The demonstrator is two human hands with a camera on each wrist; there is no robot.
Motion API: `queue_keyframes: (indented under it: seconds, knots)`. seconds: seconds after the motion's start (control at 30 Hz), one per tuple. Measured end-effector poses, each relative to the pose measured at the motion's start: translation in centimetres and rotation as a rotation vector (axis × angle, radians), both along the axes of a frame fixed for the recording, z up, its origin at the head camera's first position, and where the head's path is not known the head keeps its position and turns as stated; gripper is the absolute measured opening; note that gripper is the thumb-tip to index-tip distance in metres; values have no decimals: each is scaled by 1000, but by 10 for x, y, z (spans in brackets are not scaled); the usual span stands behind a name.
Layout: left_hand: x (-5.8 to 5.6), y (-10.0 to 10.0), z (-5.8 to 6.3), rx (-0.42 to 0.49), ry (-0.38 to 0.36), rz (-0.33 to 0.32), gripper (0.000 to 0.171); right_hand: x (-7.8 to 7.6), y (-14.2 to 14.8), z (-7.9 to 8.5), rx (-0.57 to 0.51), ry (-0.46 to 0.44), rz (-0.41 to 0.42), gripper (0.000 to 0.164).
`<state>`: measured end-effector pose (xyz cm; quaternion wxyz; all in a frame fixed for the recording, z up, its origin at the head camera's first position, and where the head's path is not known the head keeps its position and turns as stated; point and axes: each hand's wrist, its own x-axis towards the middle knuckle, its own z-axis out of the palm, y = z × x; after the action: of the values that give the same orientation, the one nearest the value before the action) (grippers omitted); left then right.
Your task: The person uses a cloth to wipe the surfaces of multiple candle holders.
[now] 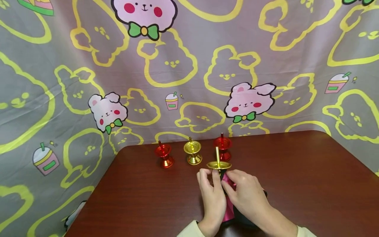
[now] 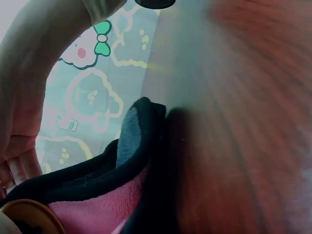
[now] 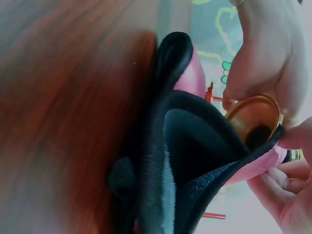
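A gold candle holder point(image 1: 219, 165) with a shallow dish and an upright spike stands between both hands above the near part of the table. My left hand point(image 1: 213, 194) grips its stem below the dish. Its hollow, flared base point(image 3: 256, 117) shows in the right wrist view. My right hand point(image 1: 251, 194) pinches a pink cloth point(image 1: 228, 210) with black edging against the holder. The cloth hangs down from the fingers in loose folds, its dark inside point(image 3: 195, 136) facing the right wrist camera. Fingers and cloth hide most of the stem.
Farther back on the dark wooden table point(image 1: 142, 197) stand a red candle holder point(image 1: 165, 154), a gold one point(image 1: 193, 153) and another red one point(image 1: 223, 144), the last partly behind the held holder. A curtain point(image 1: 189, 92) with cartoon prints hangs behind the table.
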<state>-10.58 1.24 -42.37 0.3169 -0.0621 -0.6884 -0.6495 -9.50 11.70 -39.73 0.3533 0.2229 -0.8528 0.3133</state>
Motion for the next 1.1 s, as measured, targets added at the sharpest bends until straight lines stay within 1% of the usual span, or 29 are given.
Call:
queue_keyframes:
  seconds: [0.07,0.1,0.13,0.17,0.23,0.3,0.33,0.37,0.4,0.47,0.53,0.57,0.63,0.73,0.87,1.0,1.1]
  knots:
    - [1,-2,-1,-8,-7,-14,12,-1,0,0,13,-8,3,31]
    - [1,-4,0,-9,-14,-37,11,-2,0,0,2,-30,17,29]
    - [0,-7,2,-4,-24,-64,11,-3,2,0,-23,-64,45,25]
    - [0,-10,4,13,-40,-101,11,-4,4,1,-64,-117,78,22]
    - [-1,-18,11,75,-86,-190,11,-8,10,2,-189,-278,190,16]
    - [-3,-28,18,155,-139,-274,13,-11,15,2,-355,-455,329,23]
    - [-4,-32,22,195,-166,-311,14,-12,17,1,-434,-529,397,26]
    - [-4,-36,25,239,-194,-347,17,-13,19,1,-498,-589,454,28]
    - [-5,-40,28,275,-215,-375,19,-14,21,0,-551,-629,514,30]
    - [-6,-44,30,319,-247,-412,21,-15,22,-3,-608,-652,605,33]
    - [-7,-45,30,344,-285,-433,22,-14,22,-6,-629,-648,654,34]
    - [-8,-45,30,350,-303,-438,22,-14,22,-7,-638,-645,665,34]
    - [-8,-44,27,333,-331,-440,23,-14,22,-10,-653,-642,680,35]
    - [-7,-42,22,296,-365,-454,30,-14,22,-12,-660,-640,673,36]
    - [-8,-39,19,265,-362,-468,36,-13,23,-13,-646,-641,618,37]
    - [-8,-37,17,266,-353,-460,35,-12,22,-12,-606,-642,555,36]
    - [-8,-35,16,268,-343,-451,34,-11,20,-11,-571,-617,515,33]
